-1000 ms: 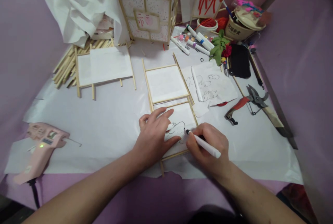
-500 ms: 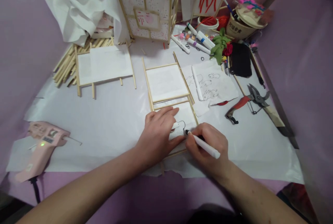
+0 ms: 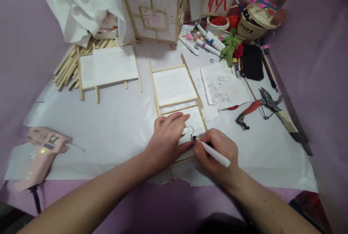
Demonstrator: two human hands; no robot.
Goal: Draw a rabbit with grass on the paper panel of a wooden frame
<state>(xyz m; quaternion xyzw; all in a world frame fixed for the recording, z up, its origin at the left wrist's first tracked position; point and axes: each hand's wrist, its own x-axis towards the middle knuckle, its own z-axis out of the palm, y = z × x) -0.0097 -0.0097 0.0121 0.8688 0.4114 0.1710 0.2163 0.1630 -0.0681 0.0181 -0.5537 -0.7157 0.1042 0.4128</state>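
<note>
My right hand (image 3: pixel 217 150) grips a white marker (image 3: pixel 216 155) with a black tip, its point on a white paper panel (image 3: pixel 194 112) in a wooden-stick frame. A short curved black line (image 3: pixel 191 129) is drawn there. My left hand (image 3: pixel 170 134) lies over the panel's left side, fingers bent and thumb near the marker tip. A short white piece that looks like a marker cap (image 3: pixel 186 131) pokes out from between its thumb and fingers. Just beyond, the frame's upper blank panel (image 3: pixel 174 86) is uncovered. My left hand hides part of the lower one.
Right of the frame lies a sketched paper sheet (image 3: pixel 236 94) with a white pen (image 3: pixel 206 86) on it. Pruning shears (image 3: pixel 251 112) and a black phone (image 3: pixel 252 62) are farther right. At left sit a pink glue gun (image 3: pixel 45 150) and another framed panel (image 3: pixel 110 67). A lantern (image 3: pixel 157 16) stands behind.
My left hand has shifted slightly to the right on the panel. The marker tip has moved very slightly left, still at the drawn line.
</note>
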